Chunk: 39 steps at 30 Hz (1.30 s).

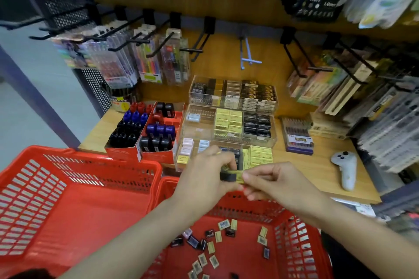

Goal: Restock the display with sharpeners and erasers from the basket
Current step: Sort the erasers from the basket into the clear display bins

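Note:
My left hand (205,179) grips a small stack of erasers (230,175), black and yellow-green, above the far rim of the right red basket (294,244). My right hand (274,182) pinches the yellow eraser at the stack's right end. Both hands hover just in front of the clear tiered eraser display (229,124), whose lowest tier holds yellow, pink and dark erasers. Several loose yellow and black erasers (215,242) lie on the basket floor. Red cardboard boxes of sharpeners (147,133), black, blue and red, stand left of the display.
A second red basket (68,199) sits at the left with nothing seen in it. A grey controller (345,169) and a pen box (297,137) lie on the wooden shelf at right. Hanging pen packs on black hooks crowd the back and right.

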Available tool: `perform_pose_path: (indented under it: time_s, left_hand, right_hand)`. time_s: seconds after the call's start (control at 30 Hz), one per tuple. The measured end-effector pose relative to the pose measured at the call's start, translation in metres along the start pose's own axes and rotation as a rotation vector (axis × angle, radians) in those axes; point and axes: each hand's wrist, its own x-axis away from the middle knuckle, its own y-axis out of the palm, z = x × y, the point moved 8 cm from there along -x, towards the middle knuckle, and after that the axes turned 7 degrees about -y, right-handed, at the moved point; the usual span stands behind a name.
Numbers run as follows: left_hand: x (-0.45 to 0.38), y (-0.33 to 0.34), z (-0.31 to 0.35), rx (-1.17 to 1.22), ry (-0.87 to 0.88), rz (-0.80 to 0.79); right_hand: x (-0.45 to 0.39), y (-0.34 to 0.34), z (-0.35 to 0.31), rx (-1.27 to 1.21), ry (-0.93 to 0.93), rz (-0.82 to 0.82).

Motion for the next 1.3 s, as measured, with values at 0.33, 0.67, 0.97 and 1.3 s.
perform_pose_path:
  time_s: [0.33,0.67,0.97,1.3]
  left_hand:
    - [0.026,0.038,-0.017,0.916,-0.650,-0.379]
    - [0.013,0.057,-0.028,1.290,-0.948,-0.374]
    - [0.008,0.064,-0.041,1.069,-0.789,-0.361]
    - [0.008,0.053,-0.032,1.061,-0.719,-0.274]
  right_hand:
    - [0.009,-0.003,0.039,-0.273,0.230,0.087]
    - [-0.038,-0.094,0.086,0.148,0.198,0.413]
    - [-0.077,-0.094,0.100,0.620,0.115,0.382]
    - [-0.079,-0.086,0.102,0.654,0.028,0.490]
